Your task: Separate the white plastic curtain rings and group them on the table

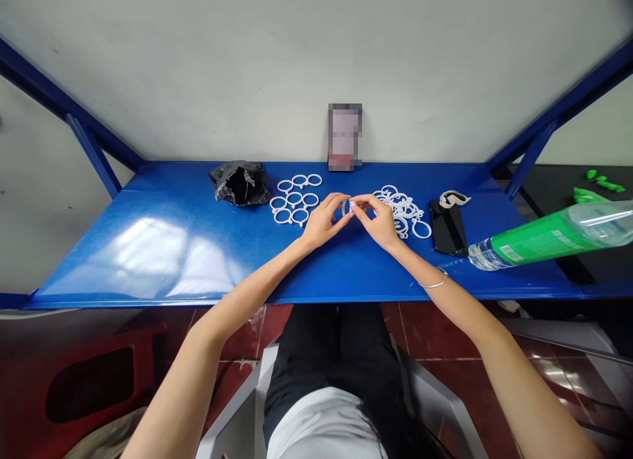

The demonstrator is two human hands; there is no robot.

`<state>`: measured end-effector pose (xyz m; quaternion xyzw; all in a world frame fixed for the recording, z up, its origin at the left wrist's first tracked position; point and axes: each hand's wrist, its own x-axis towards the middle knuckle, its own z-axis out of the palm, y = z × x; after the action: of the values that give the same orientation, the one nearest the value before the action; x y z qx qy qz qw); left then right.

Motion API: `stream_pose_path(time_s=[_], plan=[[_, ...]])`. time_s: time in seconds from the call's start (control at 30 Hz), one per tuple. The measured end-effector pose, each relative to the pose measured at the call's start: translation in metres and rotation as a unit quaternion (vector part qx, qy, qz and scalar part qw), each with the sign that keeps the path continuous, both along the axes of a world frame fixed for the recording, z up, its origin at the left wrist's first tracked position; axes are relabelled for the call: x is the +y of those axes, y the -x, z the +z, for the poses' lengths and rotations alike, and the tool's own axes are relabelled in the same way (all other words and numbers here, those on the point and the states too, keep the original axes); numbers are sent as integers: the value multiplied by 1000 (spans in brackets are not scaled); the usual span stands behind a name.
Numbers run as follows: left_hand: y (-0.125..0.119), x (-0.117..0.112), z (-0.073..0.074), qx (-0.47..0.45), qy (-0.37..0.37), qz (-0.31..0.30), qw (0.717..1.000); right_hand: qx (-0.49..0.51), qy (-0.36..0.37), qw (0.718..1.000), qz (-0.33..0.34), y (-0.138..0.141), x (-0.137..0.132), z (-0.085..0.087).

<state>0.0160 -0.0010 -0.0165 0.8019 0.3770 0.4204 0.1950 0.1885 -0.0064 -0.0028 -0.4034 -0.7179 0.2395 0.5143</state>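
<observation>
Over the middle of the blue table, my left hand (pixel 324 220) and my right hand (pixel 380 220) meet at the fingertips. Between them they pinch a white plastic ring (pixel 345 208), its small knob partly hidden by the fingers. To the left of my left hand, several similar white rings (pixel 294 198) lie flat in loose rows. A jumbled pile of white rings (pixel 405 205) lies just beyond and right of my right hand. A silver bracelet (pixel 435 281) circles my right forearm.
A crumpled black bag (pixel 241 183) sits at the back left. An upright phone (pixel 345 137) leans on the wall. At right are a dark phone (pixel 448 231), a white curved piece (pixel 453 198) and a green-labelled bottle (pixel 548 238). The blue table (pixel 163 235) has a raised frame.
</observation>
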Motion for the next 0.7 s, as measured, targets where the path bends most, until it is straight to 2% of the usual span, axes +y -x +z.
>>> stream_pose_path(time_s=[0.47,0.7], plan=[[1,1,-2,12,5,-13,1000,24,15,999,-16,-1,0,2],[1,6,-10,13,-10,23,1000,37,41,998,-19,-2,3,0]])
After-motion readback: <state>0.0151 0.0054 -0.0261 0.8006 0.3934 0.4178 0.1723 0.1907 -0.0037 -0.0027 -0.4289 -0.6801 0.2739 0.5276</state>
